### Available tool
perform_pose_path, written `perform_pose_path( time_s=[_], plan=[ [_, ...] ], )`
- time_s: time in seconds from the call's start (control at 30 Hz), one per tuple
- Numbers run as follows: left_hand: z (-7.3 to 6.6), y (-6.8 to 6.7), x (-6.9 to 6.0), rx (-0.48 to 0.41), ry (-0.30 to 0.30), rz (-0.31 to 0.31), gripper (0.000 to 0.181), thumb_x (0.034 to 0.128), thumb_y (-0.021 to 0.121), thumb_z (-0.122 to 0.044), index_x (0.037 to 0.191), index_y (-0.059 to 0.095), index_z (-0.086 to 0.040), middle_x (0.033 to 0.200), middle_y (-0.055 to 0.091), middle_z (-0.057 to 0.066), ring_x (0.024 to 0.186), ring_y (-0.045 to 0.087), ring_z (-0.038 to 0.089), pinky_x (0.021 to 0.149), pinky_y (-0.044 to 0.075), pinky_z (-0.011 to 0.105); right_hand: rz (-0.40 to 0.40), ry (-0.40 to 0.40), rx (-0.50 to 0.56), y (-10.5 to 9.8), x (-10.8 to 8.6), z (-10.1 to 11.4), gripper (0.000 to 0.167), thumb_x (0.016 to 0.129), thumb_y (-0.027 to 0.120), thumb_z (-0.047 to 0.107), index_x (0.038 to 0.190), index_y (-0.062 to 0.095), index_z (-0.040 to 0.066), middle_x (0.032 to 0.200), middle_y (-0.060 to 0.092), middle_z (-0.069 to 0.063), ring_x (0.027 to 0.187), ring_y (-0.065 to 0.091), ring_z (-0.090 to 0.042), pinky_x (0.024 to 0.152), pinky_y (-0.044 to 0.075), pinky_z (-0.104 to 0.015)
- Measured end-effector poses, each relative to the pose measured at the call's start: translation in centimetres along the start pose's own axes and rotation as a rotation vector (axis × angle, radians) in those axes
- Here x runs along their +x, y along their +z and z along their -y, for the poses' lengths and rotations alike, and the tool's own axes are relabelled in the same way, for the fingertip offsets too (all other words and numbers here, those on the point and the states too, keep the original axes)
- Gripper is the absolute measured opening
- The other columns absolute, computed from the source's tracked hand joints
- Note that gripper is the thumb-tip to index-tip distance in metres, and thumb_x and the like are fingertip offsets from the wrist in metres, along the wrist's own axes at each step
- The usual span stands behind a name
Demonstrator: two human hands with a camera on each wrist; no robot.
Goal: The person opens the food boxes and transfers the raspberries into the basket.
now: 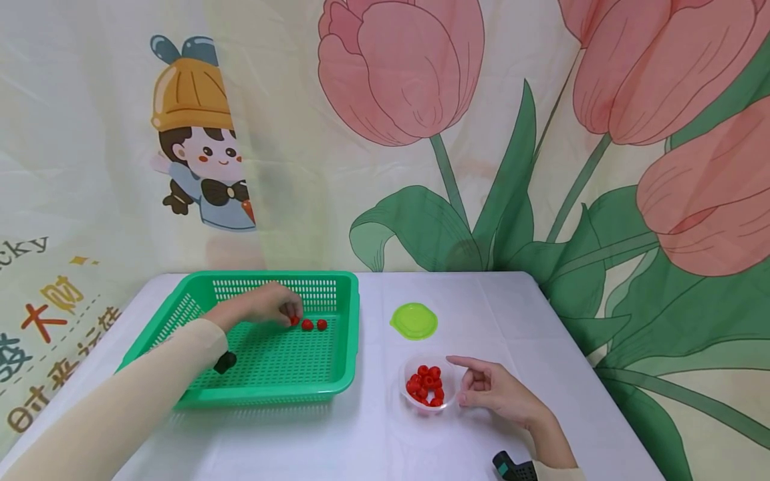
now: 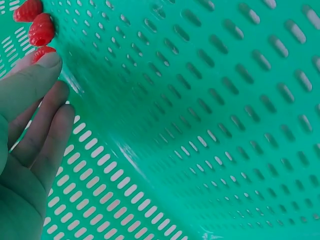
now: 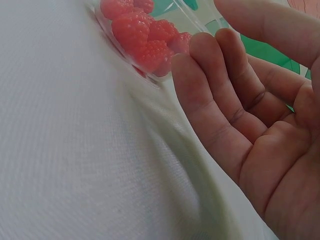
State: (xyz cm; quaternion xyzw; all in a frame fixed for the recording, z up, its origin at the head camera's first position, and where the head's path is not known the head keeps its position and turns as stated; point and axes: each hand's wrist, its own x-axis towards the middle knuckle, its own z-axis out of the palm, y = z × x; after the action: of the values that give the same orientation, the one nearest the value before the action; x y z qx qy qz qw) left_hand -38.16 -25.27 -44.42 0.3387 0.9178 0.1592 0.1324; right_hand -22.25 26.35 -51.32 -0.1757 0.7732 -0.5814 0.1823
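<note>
Inside the green basket, my left hand pinches a red raspberry near the back wall, beside two more raspberries in a row. The left wrist view shows that raspberry at the thumb and fingertips of the left hand, partly hidden by them. My right hand is at the right side of a clear bowl of several raspberries, index finger extended to its rim. In the right wrist view the other fingers of the right hand are bent beside the bowl.
A light green lid lies on the white-covered table behind the bowl. The basket's raised walls surround my left hand. Behind the table hangs a cloth printed with tulips and a cartoon figure.
</note>
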Motion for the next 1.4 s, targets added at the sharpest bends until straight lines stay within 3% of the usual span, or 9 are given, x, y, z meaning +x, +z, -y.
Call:
perform_pose_path(
  time_s=[0.53, 0.73, 0.9, 1.1, 1.4],
  plan=[
    [-0.4, 0.0, 0.1, 0.027, 0.022, -0.018, 0.024, 0.0895, 0.078, 0.006, 0.102, 0.076, -0.014, 0.099, 0.075, 0.0, 0.092, 0.07, 0.015, 0.079, 0.06, 0.034, -0.015, 0.003, -0.012, -0.1, -0.1, -0.1, 0.069, 0.092, 0.084, 0.015, 0.154, 0.055, 0.01, 0.098, 0.063, -0.01, 0.082, 0.061, -0.016, 0.072, 0.055, -0.022],
    [-0.8, -0.5, -0.3, 0.019, 0.002, -0.004, 0.023, 0.0899, 0.078, 0.004, 0.103, 0.076, -0.015, 0.102, 0.075, -0.001, 0.094, 0.07, 0.016, 0.08, 0.061, 0.035, -0.012, 0.006, -0.013, 0.0, 0.0, -0.1, 0.069, 0.093, 0.084, 0.017, 0.154, 0.055, 0.01, 0.097, 0.064, -0.01, 0.081, 0.06, -0.016, 0.071, 0.053, -0.021],
    [-1.5, -1.3, -0.5, 0.014, 0.03, -0.009, 0.021, 0.092, 0.077, 0.003, 0.105, 0.076, -0.014, 0.104, 0.075, 0.0, 0.095, 0.071, 0.016, 0.081, 0.061, 0.035, -0.01, 0.006, -0.008, 0.1, 0.0, 0.0, 0.07, 0.093, 0.084, 0.017, 0.155, 0.054, 0.009, 0.098, 0.064, -0.009, 0.082, 0.06, -0.016, 0.071, 0.054, -0.021],
    [-3.3, -2.3, 0.0, 0.016, 0.082, -0.034, 0.02, 0.093, 0.075, 0.002, 0.107, 0.076, -0.013, 0.105, 0.077, 0.003, 0.092, 0.07, 0.011, 0.081, 0.061, 0.033, -0.01, 0.008, -0.006, 0.1, -0.1, 0.1, 0.069, 0.093, 0.084, 0.017, 0.155, 0.054, 0.009, 0.097, 0.064, -0.009, 0.082, 0.061, -0.016, 0.072, 0.054, -0.021],
    [-8.1, -3.3, 1.1, 0.002, 0.139, -0.062, 0.02, 0.0924, 0.083, -0.009, 0.106, 0.076, -0.023, 0.101, 0.073, -0.012, 0.095, 0.069, 0.01, 0.087, 0.059, 0.033, -0.01, 0.012, -0.011, 0.1, 0.1, 0.0, 0.069, 0.093, 0.084, 0.018, 0.155, 0.054, 0.009, 0.098, 0.064, -0.009, 0.082, 0.061, -0.017, 0.071, 0.054, -0.021]
  ],
)
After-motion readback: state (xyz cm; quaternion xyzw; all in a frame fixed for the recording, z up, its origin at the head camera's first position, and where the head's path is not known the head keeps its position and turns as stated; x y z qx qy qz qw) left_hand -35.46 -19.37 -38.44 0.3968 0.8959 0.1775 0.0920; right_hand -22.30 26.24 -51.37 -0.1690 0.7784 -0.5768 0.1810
